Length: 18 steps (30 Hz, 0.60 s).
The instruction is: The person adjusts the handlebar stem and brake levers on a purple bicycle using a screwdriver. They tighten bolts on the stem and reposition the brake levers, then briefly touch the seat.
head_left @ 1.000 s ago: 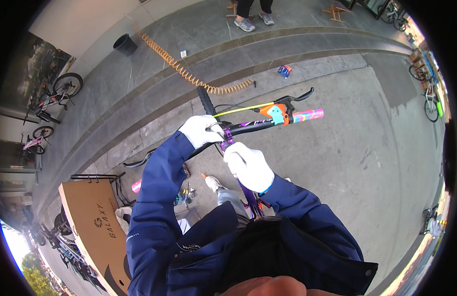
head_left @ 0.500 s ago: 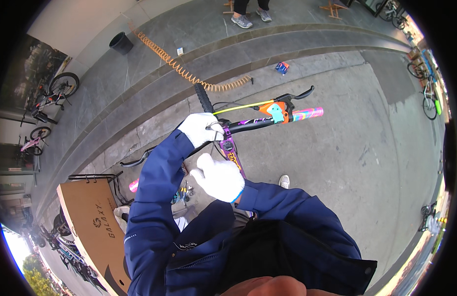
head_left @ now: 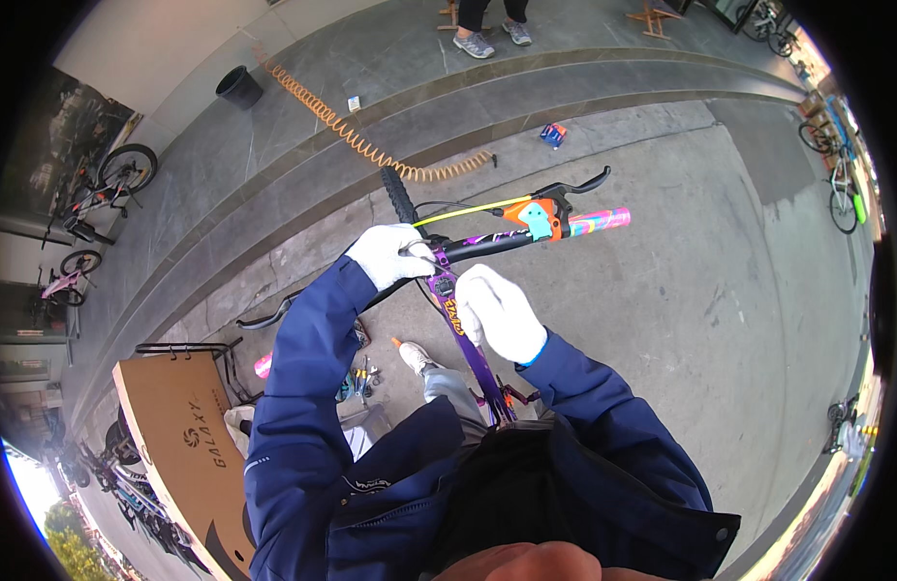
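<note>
A small bicycle stands in front of me, seen from above. Its black handlebar (head_left: pixel 497 240) carries a multicoloured grip (head_left: pixel 596 222) at the right end, an orange and teal plate, and a black brake lever (head_left: pixel 574 185). My left hand (head_left: pixel 392 254), in a white glove, is closed around the handlebar just left of the stem. My right hand (head_left: pixel 501 312), also gloved, is closed on the purple frame tube (head_left: pixel 465 334) just below the stem. The black front tyre (head_left: pixel 398 196) pokes out beyond the bar. My dark blue sleeves hide the lower frame.
A cardboard box (head_left: pixel 182 445) and a black stand are at my lower left, with small tools (head_left: pixel 356 378) on the ground beside my shoe. An orange coiled hose (head_left: pixel 371 145) lies across the stone step. A black bucket (head_left: pixel 239 87), another person's feet (head_left: pixel 487 37) and parked bikes ring the yard.
My right hand dropped away from the frame half a second ago and has come back up onto the purple tube by the stem. My left hand stayed on the handlebar.
</note>
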Each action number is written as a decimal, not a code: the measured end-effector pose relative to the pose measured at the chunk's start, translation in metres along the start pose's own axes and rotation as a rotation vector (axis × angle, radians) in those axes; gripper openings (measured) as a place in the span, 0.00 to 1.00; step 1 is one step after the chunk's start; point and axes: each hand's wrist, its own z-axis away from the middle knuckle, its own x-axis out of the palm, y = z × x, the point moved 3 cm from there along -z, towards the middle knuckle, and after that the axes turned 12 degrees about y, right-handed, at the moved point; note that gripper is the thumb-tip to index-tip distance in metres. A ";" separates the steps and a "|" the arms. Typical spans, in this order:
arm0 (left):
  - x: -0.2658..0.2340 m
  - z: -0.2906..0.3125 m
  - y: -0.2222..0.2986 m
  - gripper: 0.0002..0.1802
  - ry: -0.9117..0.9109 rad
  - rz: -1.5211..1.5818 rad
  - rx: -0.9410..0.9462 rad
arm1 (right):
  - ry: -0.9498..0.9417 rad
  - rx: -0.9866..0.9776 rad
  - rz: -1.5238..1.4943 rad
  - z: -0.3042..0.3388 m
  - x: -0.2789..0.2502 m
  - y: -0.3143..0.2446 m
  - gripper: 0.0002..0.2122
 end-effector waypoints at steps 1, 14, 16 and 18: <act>0.000 0.000 0.000 0.08 -0.003 0.004 -0.024 | 0.037 0.206 -0.175 -0.003 -0.006 0.007 0.08; 0.000 -0.006 -0.002 0.07 -0.016 0.009 0.060 | 0.104 -0.612 0.800 0.013 0.076 0.013 0.09; 0.001 -0.006 -0.002 0.07 -0.024 0.104 0.026 | 0.059 -0.690 0.724 0.015 0.057 0.005 0.07; 0.002 -0.006 -0.002 0.07 -0.032 0.248 -0.045 | 0.043 -0.741 0.643 0.017 0.035 -0.003 0.06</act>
